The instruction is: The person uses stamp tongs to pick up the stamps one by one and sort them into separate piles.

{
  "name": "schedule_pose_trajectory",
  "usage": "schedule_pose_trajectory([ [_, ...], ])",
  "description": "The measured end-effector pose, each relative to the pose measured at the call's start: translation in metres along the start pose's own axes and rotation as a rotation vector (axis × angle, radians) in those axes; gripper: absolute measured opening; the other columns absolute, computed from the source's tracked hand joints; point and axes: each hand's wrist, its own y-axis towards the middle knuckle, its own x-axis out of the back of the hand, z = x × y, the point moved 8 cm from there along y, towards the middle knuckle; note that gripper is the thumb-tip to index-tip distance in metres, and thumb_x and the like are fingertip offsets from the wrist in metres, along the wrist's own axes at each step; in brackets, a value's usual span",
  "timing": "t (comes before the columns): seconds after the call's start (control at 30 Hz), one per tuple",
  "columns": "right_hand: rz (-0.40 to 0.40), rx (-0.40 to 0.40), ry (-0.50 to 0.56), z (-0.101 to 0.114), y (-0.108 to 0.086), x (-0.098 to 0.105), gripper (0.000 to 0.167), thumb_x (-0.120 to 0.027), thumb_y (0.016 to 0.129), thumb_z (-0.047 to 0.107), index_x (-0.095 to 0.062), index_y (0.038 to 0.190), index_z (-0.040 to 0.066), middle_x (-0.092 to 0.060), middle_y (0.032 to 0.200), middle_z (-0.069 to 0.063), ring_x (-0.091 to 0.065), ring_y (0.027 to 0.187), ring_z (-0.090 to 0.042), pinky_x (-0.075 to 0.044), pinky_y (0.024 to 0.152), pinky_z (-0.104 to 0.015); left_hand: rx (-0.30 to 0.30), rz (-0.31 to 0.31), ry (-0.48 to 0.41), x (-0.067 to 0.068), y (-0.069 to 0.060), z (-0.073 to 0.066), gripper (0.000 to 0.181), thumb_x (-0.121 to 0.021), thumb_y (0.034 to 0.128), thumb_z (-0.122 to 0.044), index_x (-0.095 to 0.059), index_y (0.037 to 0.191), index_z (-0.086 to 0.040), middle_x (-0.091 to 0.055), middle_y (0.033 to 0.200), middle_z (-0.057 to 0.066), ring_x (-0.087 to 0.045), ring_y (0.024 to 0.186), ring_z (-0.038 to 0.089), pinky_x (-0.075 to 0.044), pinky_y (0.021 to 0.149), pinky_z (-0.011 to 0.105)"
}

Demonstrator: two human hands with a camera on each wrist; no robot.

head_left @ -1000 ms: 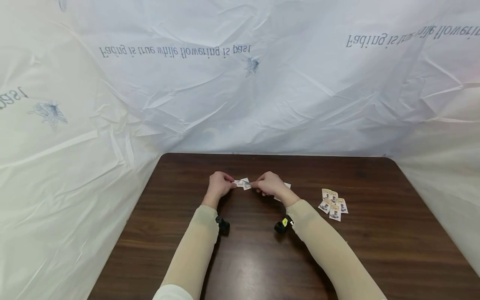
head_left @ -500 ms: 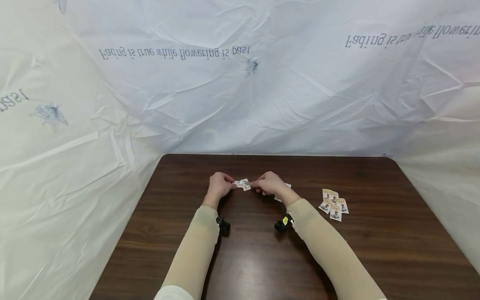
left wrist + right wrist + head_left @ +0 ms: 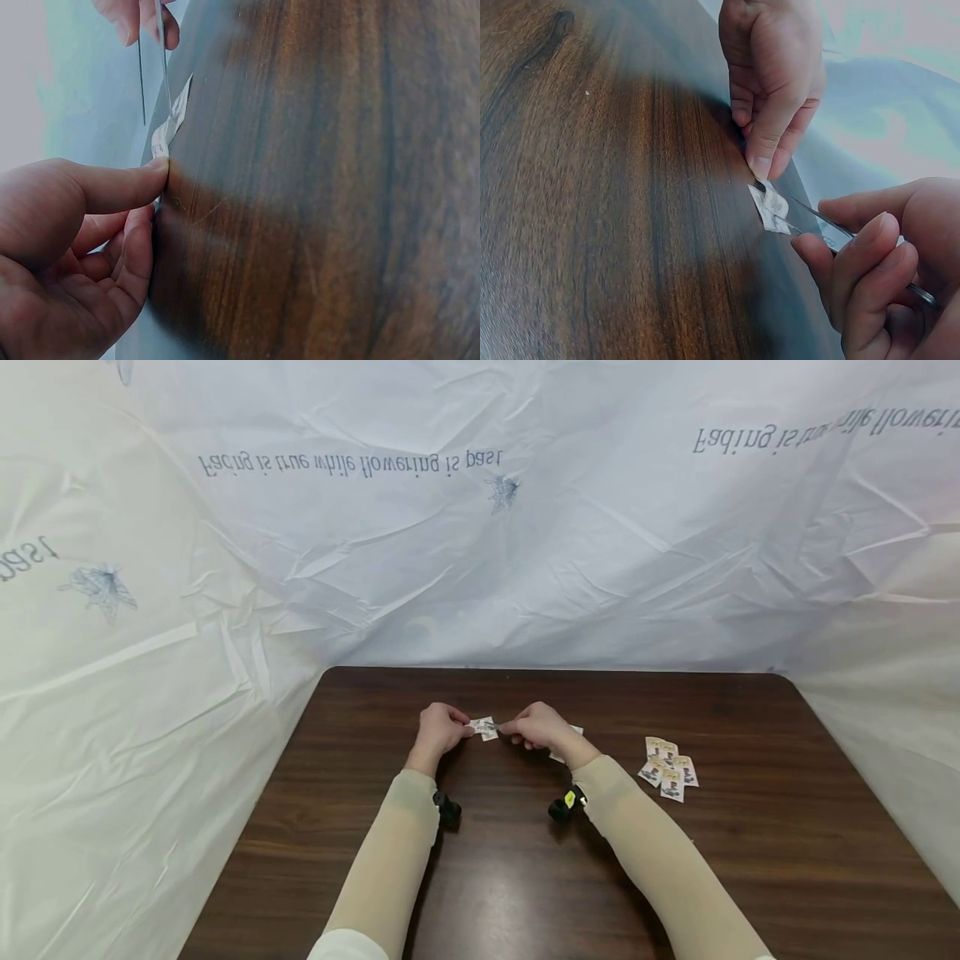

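My left hand (image 3: pixel 441 727) pinches one end of a small white printed paper piece (image 3: pixel 775 208) between thumb and finger. The piece looks bent, with a curled flap standing up beside a flatter part. My right hand (image 3: pixel 538 727) grips thin metal tweezers (image 3: pixel 838 231), whose two pointed arms stand apart. In the left wrist view, one tweezer arm (image 3: pixel 165 67) reaches down to the paper, and the other hangs beside it without touching. Another white printed piece (image 3: pixel 577 729) lies partly hidden behind my right hand and wrist.
Several overlapping small printed pieces (image 3: pixel 670 768) with yellow and dark markings lie on the dark wooden table (image 3: pixel 750 860), to the right of my right hand. White printed plastic sheeting (image 3: pixel 450 568) hangs behind the table's far edge and along its sides.
The free end of the paper piece has shifted slightly left and turned a little. Both hands stay almost in place, still holding the paper and the tweezers.
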Motion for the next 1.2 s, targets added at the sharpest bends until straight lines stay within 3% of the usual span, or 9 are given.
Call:
schedule_pose_trajectory([
  [0.63, 0.107, 0.027, 0.138, -0.003, 0.007, -0.007, 0.034, -0.072, 0.103, 0.034, -0.080, 0.107, 0.001, -0.071, 0.081, -0.001, -0.047, 0.054, -0.009, -0.037, 0.052, -0.024, 0.004, -0.004, 0.009, 0.000, 0.001, 0.000, 0.014, -0.087, 0.0925, -0.017, -0.083, 0.099, -0.006, -0.072, 0.108, 0.012, -0.064, 0.106, 0.032, -0.056, 0.091, 0.045],
  [1.03, 0.134, 0.032, 0.099, -0.002, 0.008, -0.010, 0.033, -0.074, 0.102, 0.035, -0.080, 0.110, 0.004, -0.071, 0.085, -0.003, -0.047, 0.056, -0.010, -0.037, 0.054, -0.026, 0.014, 0.002, 0.004, -0.004, 0.005, 0.004, 0.012, -0.088, 0.0915, -0.018, -0.084, 0.097, -0.008, -0.073, 0.108, 0.010, -0.067, 0.105, 0.031, -0.057, 0.091, 0.045],
  [1.2, 0.098, 0.052, 0.075, 0.000, 0.010, -0.009, 0.033, -0.075, 0.102, 0.034, -0.080, 0.113, 0.003, -0.072, 0.087, -0.005, -0.048, 0.055, -0.010, -0.037, 0.054, -0.027, 0.016, 0.001, 0.002, -0.003, 0.005, 0.004, 0.012, -0.088, 0.0917, -0.018, -0.084, 0.098, -0.008, -0.073, 0.110, 0.011, -0.067, 0.105, 0.031, -0.057, 0.090, 0.045],
])
